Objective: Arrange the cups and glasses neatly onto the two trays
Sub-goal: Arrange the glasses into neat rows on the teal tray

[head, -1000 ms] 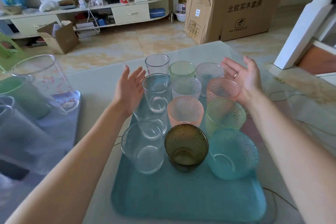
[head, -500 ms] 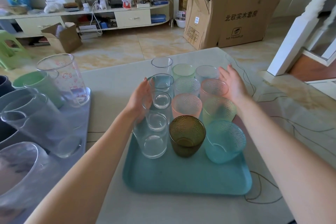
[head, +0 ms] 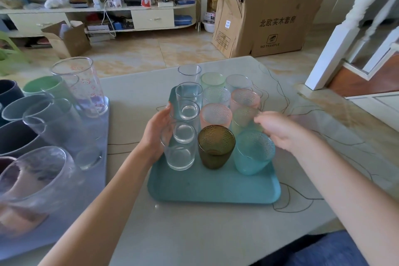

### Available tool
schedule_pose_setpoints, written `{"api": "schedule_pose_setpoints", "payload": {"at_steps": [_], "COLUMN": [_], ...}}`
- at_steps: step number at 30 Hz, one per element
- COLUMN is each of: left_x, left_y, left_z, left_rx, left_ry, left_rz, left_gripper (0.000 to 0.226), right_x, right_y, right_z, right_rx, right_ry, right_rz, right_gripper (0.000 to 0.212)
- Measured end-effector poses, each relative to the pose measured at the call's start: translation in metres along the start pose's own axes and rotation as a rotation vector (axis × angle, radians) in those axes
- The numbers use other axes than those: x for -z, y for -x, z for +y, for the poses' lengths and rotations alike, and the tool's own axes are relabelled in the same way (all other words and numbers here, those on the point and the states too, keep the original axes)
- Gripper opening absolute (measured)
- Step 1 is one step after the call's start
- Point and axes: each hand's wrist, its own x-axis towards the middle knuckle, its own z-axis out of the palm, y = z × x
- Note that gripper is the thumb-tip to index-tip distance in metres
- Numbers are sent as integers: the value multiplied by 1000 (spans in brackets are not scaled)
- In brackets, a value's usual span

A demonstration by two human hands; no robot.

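A teal tray (head: 213, 188) lies in the middle of the table and carries several glasses in three tight columns. The left column is clear glasses (head: 181, 153). An olive glass (head: 216, 147) and a teal glass (head: 252, 153) stand nearest me, with pink (head: 216, 114) and green (head: 244, 116) textured ones behind. My left hand (head: 157, 134) lies flat against the left side of the near clear glasses. My right hand (head: 280, 131), blurred, touches the right side of the green and teal glasses. A grey tray (head: 97, 181) at the left holds several larger cups and glasses.
A tall printed glass (head: 86, 88) and a green cup (head: 41, 88) stand at the grey tray's far end. Beyond the table are a big cardboard box (head: 269, 21) and a low shelf unit (head: 151, 17). A white post (head: 345, 39) rises at the right.
Both hands have slid toward me along the sides of the glass block, from the far rows to the near rows, and closed in on it.
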Motion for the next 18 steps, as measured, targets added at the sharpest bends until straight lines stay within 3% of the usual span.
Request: {"api": "schedule_pose_setpoints", "payload": {"at_steps": [4, 14, 16, 18], "left_x": [1, -8, -5, 1], "left_y": [9, 35, 44, 50], "left_z": [1, -4, -12, -19], "left_rx": [-2, -20, -35, -49], "left_ry": [-15, -58, -79, -167], "left_rz": [-6, 99, 92, 129], "left_gripper": [30, 34, 29, 62], "right_x": [-3, 11, 15, 8], "right_y": [6, 38, 53, 73], "right_z": [-4, -11, -6, -5], "right_rx": [-10, -87, 52, 424], "right_ry": [-2, 129, 419, 594], "right_rz": [31, -29, 139, 380], "right_gripper": [24, 45, 38, 25]}}
